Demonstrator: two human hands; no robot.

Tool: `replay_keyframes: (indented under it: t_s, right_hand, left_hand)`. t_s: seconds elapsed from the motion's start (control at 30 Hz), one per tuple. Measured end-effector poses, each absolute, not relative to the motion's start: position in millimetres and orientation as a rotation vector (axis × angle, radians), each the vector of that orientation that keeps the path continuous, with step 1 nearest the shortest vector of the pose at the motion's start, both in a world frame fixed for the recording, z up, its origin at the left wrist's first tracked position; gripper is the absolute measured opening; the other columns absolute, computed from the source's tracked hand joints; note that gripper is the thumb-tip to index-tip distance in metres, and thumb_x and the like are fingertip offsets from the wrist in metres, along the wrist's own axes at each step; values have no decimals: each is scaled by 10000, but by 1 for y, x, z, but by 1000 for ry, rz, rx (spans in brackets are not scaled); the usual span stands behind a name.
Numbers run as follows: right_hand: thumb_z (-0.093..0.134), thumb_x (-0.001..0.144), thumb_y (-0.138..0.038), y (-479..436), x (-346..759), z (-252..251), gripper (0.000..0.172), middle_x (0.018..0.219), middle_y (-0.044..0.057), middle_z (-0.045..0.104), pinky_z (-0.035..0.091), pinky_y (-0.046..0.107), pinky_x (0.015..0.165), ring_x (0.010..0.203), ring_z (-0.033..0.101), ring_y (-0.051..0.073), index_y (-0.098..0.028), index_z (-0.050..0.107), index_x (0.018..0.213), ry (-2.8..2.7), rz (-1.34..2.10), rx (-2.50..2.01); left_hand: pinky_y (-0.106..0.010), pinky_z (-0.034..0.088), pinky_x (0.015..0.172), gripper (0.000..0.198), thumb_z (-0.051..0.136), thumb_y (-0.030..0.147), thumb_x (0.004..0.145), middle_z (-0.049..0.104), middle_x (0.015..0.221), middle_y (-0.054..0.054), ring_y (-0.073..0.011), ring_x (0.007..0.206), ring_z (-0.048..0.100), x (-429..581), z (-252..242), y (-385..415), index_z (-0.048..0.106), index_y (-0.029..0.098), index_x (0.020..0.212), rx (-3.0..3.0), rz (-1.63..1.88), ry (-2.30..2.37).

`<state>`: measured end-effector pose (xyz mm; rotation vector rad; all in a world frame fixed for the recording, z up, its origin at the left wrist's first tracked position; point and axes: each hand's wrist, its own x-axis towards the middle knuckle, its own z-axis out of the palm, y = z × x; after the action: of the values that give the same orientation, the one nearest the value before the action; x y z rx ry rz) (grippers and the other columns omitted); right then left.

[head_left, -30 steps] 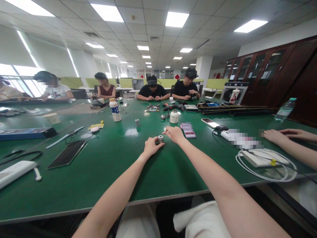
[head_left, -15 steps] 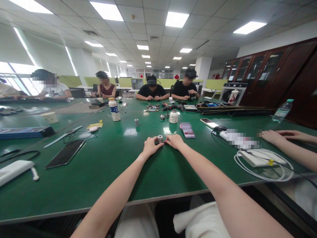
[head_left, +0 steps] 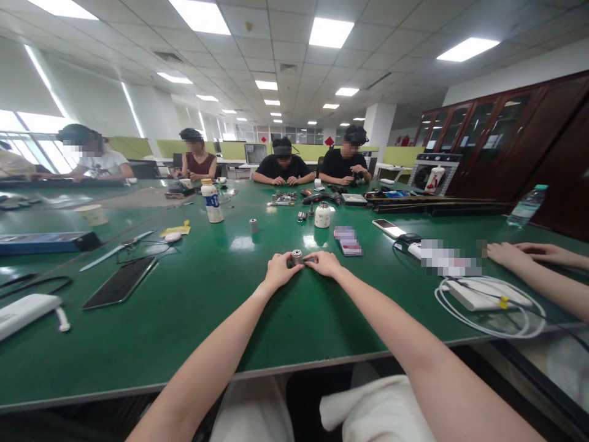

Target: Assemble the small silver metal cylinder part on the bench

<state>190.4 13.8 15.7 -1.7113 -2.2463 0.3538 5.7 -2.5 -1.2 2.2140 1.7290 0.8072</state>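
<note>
A small silvery metal cylinder [head_left: 297,256] with a ringed top and a hole in it stands upright on the green table [head_left: 193,331]. My left hand [head_left: 279,272] is closed around its left and near side, thumb in front. On the other side my right hand [head_left: 326,264] has its fingers pinched together close against the cylinder's right edge. Whether those fingertips hold something small or only touch the cylinder, I cannot tell. A second, similar grey cylinder [head_left: 254,226] stands apart, farther off to the left.
Beyond my hands stand a white jar [head_left: 323,216] and a bottle with a blue label [head_left: 212,202]. A phone [head_left: 348,240] lies to the right, a dark tablet [head_left: 120,283] to the left. Another person's hands [head_left: 510,255] rest near a coiled white cable [head_left: 444,310]. Several people sit opposite.
</note>
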Motion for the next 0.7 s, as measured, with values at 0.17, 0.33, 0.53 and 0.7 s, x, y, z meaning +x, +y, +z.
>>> replay_keyframes:
  t_s: [0.17,0.33,0.53,0.7]
  right_hand:
    - [626,915,-371,13,176,19,196,961,15,761,481,275,801,906,684,184,-297,776,1018,-2040,324,-1700]
    - [576,937,-363,22,168,30,257,928,45,762,483,243,709,817,669,164,-232,776,1030,-1769,376,-1524]
    - [633,886,-313,25,171,34,203,903,32,763,469,225,685,770,651,144,-216,787,976,-1998,453,-1281]
    - [633,887,-342,27,175,32,220,887,34,756,444,226,667,761,629,143,-225,792,983,-2032,417,-1303]
  left_hand:
    - [-377,470,900,398,672,470,823,728,1095,-63,-272,1057,604,5,0,-3,678,229,1139,2232,800,1710]
    - [-372,469,880,376,676,462,825,732,1060,-67,-276,1050,605,6,2,-4,684,216,1109,2233,790,1726]
    - [-359,465,880,369,677,465,820,734,1065,-46,-265,1051,607,6,1,-4,678,236,1110,2220,807,1716]
    - [-368,464,896,380,680,456,818,734,1087,-47,-258,1034,606,5,-1,-2,678,238,1129,2210,829,1692]
